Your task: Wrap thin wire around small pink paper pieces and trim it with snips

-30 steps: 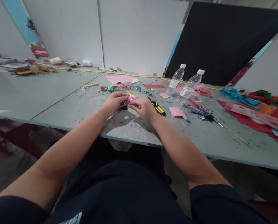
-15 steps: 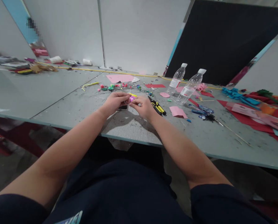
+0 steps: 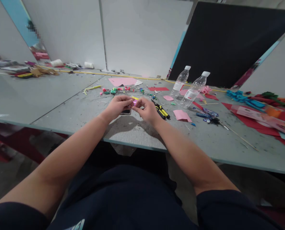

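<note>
Between my two hands is a small shiny purple-pink piece [image 3: 134, 103], too small to name. My left hand [image 3: 118, 106] pinches it from the left with thumb and forefinger. From the right, my right hand [image 3: 145, 108] has its fingers closed on the other side of it. Under my left fingers lies a dark flat object with a pale rim [image 3: 126, 111], partly hidden. A yellow strip [image 3: 134, 98] shows just behind the fingertips. Pliers with black and yellow handles [image 3: 163, 112] lie on the table right beside my right hand.
Beads and small coloured bits [image 3: 116, 90] are strewn beyond my hands. Two clear plastic bottles [image 3: 180, 81] stand to the right, near pink paper [image 3: 182, 115]. Farther right lie a thin stick [image 3: 243, 139] and red sheets [image 3: 252, 123]. White panels [image 3: 144, 38] rise behind the table.
My right fingers have closed in and curled more over the purple-pink piece, so less of it shows. My left hand keeps its pinch nearly in place.
</note>
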`<state>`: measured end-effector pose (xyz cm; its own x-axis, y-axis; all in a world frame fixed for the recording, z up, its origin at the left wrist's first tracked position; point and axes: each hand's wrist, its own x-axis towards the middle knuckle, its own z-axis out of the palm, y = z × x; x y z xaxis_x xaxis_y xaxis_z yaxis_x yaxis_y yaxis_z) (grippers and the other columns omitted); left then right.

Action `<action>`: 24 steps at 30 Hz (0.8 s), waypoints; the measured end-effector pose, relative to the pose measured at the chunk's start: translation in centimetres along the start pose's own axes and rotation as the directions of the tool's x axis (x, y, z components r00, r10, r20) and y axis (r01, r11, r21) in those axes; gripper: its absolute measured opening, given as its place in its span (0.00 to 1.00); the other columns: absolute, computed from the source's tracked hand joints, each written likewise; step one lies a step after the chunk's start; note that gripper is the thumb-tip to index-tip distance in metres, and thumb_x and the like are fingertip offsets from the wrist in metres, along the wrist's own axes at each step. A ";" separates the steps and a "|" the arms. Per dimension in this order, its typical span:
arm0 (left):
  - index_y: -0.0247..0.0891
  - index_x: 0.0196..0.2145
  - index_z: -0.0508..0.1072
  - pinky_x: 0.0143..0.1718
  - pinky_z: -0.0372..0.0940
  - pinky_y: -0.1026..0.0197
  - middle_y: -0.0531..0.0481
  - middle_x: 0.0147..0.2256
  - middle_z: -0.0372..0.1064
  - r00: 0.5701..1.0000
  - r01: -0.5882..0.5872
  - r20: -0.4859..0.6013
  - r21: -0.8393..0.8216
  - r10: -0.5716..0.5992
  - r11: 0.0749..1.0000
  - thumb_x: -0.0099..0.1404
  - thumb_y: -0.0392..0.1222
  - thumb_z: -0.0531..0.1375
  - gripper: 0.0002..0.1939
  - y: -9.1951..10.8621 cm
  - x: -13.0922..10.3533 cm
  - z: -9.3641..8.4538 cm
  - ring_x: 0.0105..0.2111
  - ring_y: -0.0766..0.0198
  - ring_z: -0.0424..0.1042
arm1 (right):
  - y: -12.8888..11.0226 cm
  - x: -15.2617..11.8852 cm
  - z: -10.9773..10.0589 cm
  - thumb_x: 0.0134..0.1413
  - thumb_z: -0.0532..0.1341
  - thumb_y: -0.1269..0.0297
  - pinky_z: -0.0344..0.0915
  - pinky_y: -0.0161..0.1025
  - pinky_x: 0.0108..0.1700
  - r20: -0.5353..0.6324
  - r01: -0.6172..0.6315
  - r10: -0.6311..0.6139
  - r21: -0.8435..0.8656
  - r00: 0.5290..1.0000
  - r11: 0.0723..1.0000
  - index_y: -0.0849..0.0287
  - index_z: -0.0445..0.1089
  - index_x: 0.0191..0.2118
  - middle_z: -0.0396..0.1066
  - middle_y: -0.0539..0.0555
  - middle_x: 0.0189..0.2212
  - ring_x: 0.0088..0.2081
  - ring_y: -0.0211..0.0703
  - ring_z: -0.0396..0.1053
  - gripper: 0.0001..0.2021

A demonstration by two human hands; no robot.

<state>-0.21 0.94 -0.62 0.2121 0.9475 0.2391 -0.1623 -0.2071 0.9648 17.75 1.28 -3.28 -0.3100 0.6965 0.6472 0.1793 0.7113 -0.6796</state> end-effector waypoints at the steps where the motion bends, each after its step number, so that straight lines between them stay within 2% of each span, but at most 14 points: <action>1: 0.34 0.30 0.81 0.36 0.71 0.61 0.48 0.29 0.78 1.000 -0.014 0.006 0.002 0.014 1.000 0.51 0.44 0.76 0.13 0.1 -0.1 0.1 0.30 0.65 0.75 | 0.0 0.0 0.1 0.55 0.69 0.55 0.65 0.38 0.31 -0.015 -0.026 0.026 0.055 1.000 0.998 0.53 0.61 0.33 0.69 0.46 0.28 0.28 0.39 0.66 0.15; 4: 0.34 0.31 0.82 0.33 0.69 0.62 0.48 0.28 0.77 0.998 -0.062 0.024 0.058 0.061 0.996 0.53 0.44 0.75 0.12 0.3 -0.4 0.3 0.27 0.66 0.74 | 0.3 0.0 0.1 0.50 0.72 0.50 0.61 0.34 0.23 0.011 -0.139 0.139 0.192 0.990 0.972 0.51 0.55 0.34 0.64 0.42 0.25 0.22 0.34 0.62 0.23; 9: 0.34 0.32 0.82 0.33 0.69 0.61 0.46 0.28 0.78 0.999 -0.045 0.031 0.161 0.041 0.986 0.56 0.44 0.74 0.11 0.6 -0.6 0.6 0.28 0.65 0.74 | 1.3 0.3 0.0 0.43 0.75 0.48 0.59 0.33 0.21 0.112 -0.264 0.241 0.286 0.964 0.921 0.50 0.53 0.34 0.64 0.40 0.20 0.18 0.34 0.61 0.29; 14: 0.34 0.32 0.82 0.34 0.69 0.61 0.47 0.27 0.77 0.999 0.016 -0.038 0.138 -0.010 0.990 0.57 0.40 0.73 0.08 0.4 -0.3 0.5 0.26 0.67 0.73 | 1.4 0.4 -0.1 0.43 0.75 0.43 0.64 0.34 0.24 0.118 -0.302 0.278 0.329 0.953 0.895 0.51 0.56 0.35 0.72 0.44 0.23 0.22 0.36 0.67 0.29; 17: 0.34 0.33 0.83 0.35 0.70 0.62 0.47 0.27 0.77 0.998 0.039 -0.044 0.110 -0.035 0.993 0.59 0.39 0.73 0.06 0.2 -0.2 0.4 0.27 0.67 0.73 | 1.2 0.4 -0.3 0.44 0.75 0.43 0.66 0.35 0.26 0.129 -0.321 0.294 0.330 0.947 0.888 0.51 0.57 0.36 0.75 0.46 0.25 0.25 0.37 0.70 0.29; 24: 0.34 0.29 0.81 0.31 0.67 0.63 0.48 0.25 0.75 1.000 -0.005 -0.014 0.148 0.007 0.989 0.56 0.40 0.74 0.08 0.1 -0.1 0.5 0.26 0.67 0.71 | 1.6 0.2 -0.2 0.43 0.75 0.47 0.62 0.33 0.23 0.089 -0.331 0.319 0.319 0.943 0.888 0.50 0.53 0.36 0.71 0.42 0.22 0.23 0.37 0.69 0.30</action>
<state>0.20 0.72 -0.47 0.1977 0.9494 0.2440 -0.0189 -0.2451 0.9693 18.14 2.54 -4.17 -0.3179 0.8759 0.3630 -0.0363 0.3713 -0.9278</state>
